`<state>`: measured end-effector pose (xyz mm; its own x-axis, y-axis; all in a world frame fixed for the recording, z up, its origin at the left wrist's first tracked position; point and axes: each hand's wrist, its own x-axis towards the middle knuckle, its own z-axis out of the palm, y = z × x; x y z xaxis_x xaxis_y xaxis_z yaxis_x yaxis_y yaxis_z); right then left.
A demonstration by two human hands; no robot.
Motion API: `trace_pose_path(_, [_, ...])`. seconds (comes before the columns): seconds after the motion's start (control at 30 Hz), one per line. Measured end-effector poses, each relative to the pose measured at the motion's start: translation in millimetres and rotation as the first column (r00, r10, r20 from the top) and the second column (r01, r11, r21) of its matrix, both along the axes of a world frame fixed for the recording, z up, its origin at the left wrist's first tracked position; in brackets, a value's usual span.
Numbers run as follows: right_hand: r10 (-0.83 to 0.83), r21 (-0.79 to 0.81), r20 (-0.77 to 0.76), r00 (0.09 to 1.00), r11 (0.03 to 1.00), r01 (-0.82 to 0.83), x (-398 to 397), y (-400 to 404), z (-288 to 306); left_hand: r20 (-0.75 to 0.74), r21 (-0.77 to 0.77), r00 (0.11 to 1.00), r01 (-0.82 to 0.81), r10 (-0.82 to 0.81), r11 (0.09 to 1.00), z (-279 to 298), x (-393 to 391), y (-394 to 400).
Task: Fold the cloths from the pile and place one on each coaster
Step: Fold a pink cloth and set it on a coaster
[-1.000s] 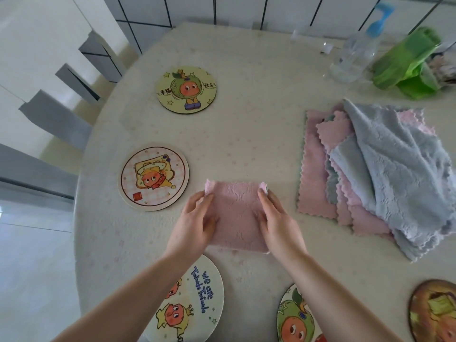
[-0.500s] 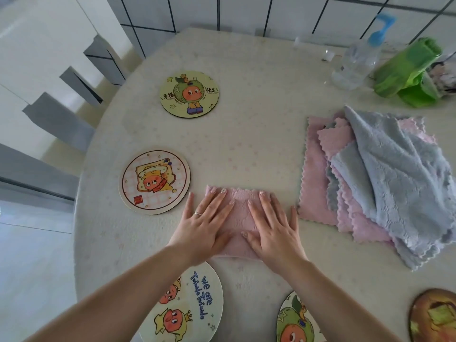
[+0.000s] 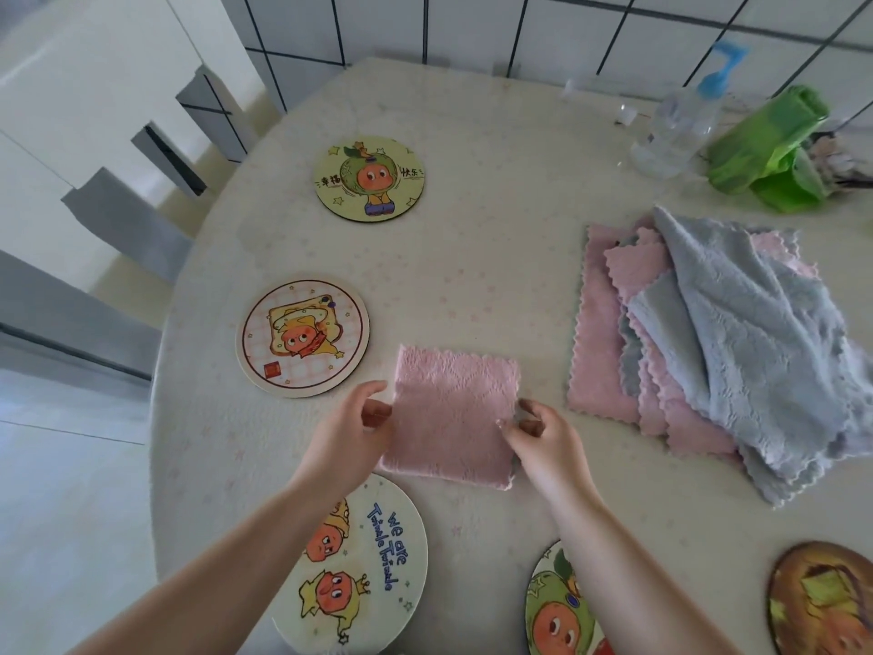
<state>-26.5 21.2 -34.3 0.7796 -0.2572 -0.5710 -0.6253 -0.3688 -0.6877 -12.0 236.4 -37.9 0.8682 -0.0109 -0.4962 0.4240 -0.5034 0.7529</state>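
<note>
Flanking one folded cloth [image 3: 451,418], five coasters [image 3: 302,337].

Folded pink cloth [image 3: 451,416] flat on table [image 3: 496,286], left hand [image 3: 352,430] and right hand [image 3: 543,442] pinching its side edges; cloth pile [image 3: 737,338] right; five round coasters around.

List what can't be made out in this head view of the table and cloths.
- Pile of cloths: the count is hidden; the grey top cloth covers the layers.
- Coaster at the bottom right: cut off by the frame edge and blurred.
- Two near coasters: partly covered by the forearms and cut off below.
- Folded pink cloth: its layers can't be counted from above.
- Spray bottle: blurred, its contents unclear.
</note>
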Motion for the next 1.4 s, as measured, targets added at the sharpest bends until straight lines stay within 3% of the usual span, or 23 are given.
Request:
trace_pose_path(0.1, [-0.126, 0.251, -0.076, 0.989, 0.958, 0.141, 3.0, -0.3, 5.2, -0.064, -0.072, 0.995, -0.087, 0.082, 0.994, 3.3, 6.2, -4.0])
trace_pose_path(0.17, [-0.184, 0.330, -0.128, 0.975, 0.919, 0.216, 3.5, -0.5, 8.1, -0.129, -0.167, 0.980, -0.174, 0.154, 0.970, 6.7, 7.6, -4.3])
trace_pose_path(0.37, [-0.170, 0.352, -0.059, 0.984, 0.919, 0.179, 34.8, 14.1, 17.2, -0.257, -0.413, 0.935, -0.334, 0.243, 0.847, 18.5, 35.9, 13.4])
trace_pose_path(0.57, [-0.175, 0.361, 0.118, 0.977, 0.925, 0.122, 131.6, 49.8, 30.8, -0.106, -0.426, 0.957, -0.290, 0.270, 0.857, 38.8, 130.4, 46.6])
trace_pose_path(0.73, [-0.051, 0.268, 0.294, 0.954, 0.963, -0.031, 220.5, 77.7, 30.1, 0.035, -0.335, 0.969, -0.220, 0.246, 0.916, 47.3, 222.6, 69.4])
trace_pose_path(0.97, [0.148, 0.139, 0.321, 0.935, 0.970, -0.201, 303.2, 95.4, 5.8, 0.201, -0.181, 0.973, -0.078, 0.115, 0.980, 20.3, 309.8, 86.5])
trace_pose_path(1.23, [0.221, 0.069, 0.305, 0.926, 0.965, -0.254, 323.1, 96.3, -18.7, 0.294, 0.078, 0.952, 0.069, -0.089, 0.995, -8.0, 332.2, 91.4])
trace_pose_path(1.33, [0.296, -0.095, 0.336, 0.894, 0.955, -0.280, 323.8, 98.6, -22.7, 0.344, 0.268, 0.921, 0.091, -0.184, 0.959, -11.5, 329.3, 91.5])
trace_pose_path(1.4, [0.389, -0.305, 0.345, 0.854, 0.907, -0.290, 322.8, 99.4, -20.8, 0.427, 0.484, 0.842, 0.097, -0.331, 0.870, -11.2, 323.4, 88.1])
